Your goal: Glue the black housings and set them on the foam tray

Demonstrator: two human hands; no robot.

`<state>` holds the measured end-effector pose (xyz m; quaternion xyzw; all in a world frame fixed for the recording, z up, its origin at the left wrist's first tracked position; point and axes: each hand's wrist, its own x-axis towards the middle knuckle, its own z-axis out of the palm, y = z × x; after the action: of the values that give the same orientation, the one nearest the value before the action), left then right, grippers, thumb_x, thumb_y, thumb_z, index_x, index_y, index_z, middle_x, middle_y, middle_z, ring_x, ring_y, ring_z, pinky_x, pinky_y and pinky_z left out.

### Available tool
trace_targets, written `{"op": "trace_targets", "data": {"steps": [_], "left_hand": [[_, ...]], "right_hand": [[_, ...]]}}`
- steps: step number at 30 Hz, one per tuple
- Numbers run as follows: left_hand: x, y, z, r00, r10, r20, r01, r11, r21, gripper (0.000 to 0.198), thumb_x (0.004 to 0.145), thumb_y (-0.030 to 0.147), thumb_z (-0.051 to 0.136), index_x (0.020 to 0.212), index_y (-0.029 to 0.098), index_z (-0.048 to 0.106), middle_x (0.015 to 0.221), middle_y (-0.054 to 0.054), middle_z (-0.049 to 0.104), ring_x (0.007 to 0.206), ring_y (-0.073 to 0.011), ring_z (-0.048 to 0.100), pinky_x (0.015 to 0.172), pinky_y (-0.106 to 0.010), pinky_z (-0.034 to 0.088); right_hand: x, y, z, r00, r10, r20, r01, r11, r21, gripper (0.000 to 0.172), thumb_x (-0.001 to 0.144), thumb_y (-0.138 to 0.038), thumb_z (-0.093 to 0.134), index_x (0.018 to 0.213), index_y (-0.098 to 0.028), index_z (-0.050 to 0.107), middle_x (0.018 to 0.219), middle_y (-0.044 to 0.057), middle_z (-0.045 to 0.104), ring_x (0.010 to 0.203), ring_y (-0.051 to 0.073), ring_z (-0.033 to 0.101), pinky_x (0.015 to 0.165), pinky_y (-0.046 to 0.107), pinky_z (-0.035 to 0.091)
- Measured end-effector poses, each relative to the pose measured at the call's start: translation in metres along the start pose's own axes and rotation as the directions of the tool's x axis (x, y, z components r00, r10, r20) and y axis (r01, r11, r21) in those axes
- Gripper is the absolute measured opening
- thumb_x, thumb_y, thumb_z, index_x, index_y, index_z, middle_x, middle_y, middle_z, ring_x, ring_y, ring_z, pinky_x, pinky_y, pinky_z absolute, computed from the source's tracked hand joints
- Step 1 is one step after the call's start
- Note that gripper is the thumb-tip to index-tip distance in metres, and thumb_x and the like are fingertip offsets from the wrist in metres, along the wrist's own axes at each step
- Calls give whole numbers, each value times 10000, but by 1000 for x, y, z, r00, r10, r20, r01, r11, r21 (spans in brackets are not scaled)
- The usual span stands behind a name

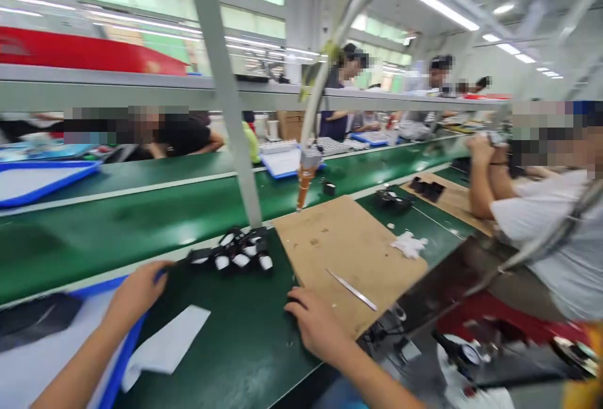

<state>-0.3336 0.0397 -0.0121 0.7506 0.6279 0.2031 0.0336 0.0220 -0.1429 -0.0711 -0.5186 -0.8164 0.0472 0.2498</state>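
My left hand [139,293] is over the right rim of a blue-edged tray [123,359], its fingers curled together around a small blue bit too blurred to make out. Just beyond it, several black parts with white patches [242,252] lie in a pile on the green bench [226,333]. A white sheet [172,340] lies between my hands. Near the left edge of a brown board [348,239] is my right hand [318,324], fingers spread and nothing in them. A thin metal strip [352,289] lies on the board.
An orange-tipped tool [306,186] hangs above the board's far edge. Crumpled white material [409,244] lies on the board's right. A metal post [230,101] rises behind the black parts. On the right sits a person in a white shirt [556,227]. Others work beyond the green conveyor [117,220].
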Motion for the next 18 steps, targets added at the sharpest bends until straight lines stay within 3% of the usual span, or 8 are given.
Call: {"op": "trace_targets", "data": {"steps": [2, 4, 8, 11, 15, 18], "left_hand": [[-5, -18, 4, 1000, -12, -12, 12, 998, 56, 363, 745, 385, 401, 946, 221, 656, 1035, -90, 709, 1053, -307, 624, 958, -428, 482], [-2, -22, 11, 1000, -14, -13, 15, 997, 78, 461, 762, 412, 409, 1079, 169, 639, 1171, -138, 659, 1148, -309, 572, 1007, -415, 442], [4, -12, 26, 998, 2, 55, -7, 996, 90, 604, 763, 408, 470, 1299, 134, 527, 1313, -154, 589, 1241, -315, 511, 1051, -434, 386], [3, -6, 35, 993, -2, 119, -13, 992, 123, 555, 785, 388, 492, 1295, 174, 545, 1290, -152, 618, 1235, -338, 519, 1072, -526, 317], [-2, -8, 44, 990, 72, 123, -87, 989, 117, 502, 828, 435, 469, 1254, 196, 585, 1293, -141, 628, 1308, -347, 460, 1108, -581, 219], [-3, -10, 45, 988, 133, 83, -137, 989, 47, 563, 856, 478, 454, 1337, 192, 524, 1319, -129, 613, 1301, -328, 476, 1126, -556, 221]], "right_hand": [[3, 6, -8, 999, 24, -29, -22, 997, 74, 383, 866, -58, 400, 1156, -187, 614, 1271, 134, 620, 1234, 236, 564, 1023, 431, 495], [9, 9, -19, 999, 33, -33, -30, 994, 104, 390, 879, -65, 394, 1173, -206, 607, 1283, 122, 613, 1213, 217, 581, 1005, 411, 514], [29, 14, -40, 1000, 12, -13, -11, 998, 63, 347, 913, -111, 398, 1178, -209, 600, 1283, 118, 609, 1193, 215, 591, 982, 407, 523], [47, 29, -51, 1000, 15, 12, -16, 1000, 25, 302, 913, -135, 428, 1136, -208, 618, 1268, 106, 620, 1178, 218, 598, 985, 402, 516], [84, 81, -64, 989, 149, -11, -149, 989, -21, 241, 908, -152, 494, 1102, -187, 634, 1194, 96, 653, 1108, 199, 631, 977, 377, 517], [126, 134, -73, 944, 316, -92, -322, 945, -62, 303, 914, -286, 579, 1190, -162, 583, 1226, 94, 618, 1099, 219, 617, 942, 453, 521]]}}
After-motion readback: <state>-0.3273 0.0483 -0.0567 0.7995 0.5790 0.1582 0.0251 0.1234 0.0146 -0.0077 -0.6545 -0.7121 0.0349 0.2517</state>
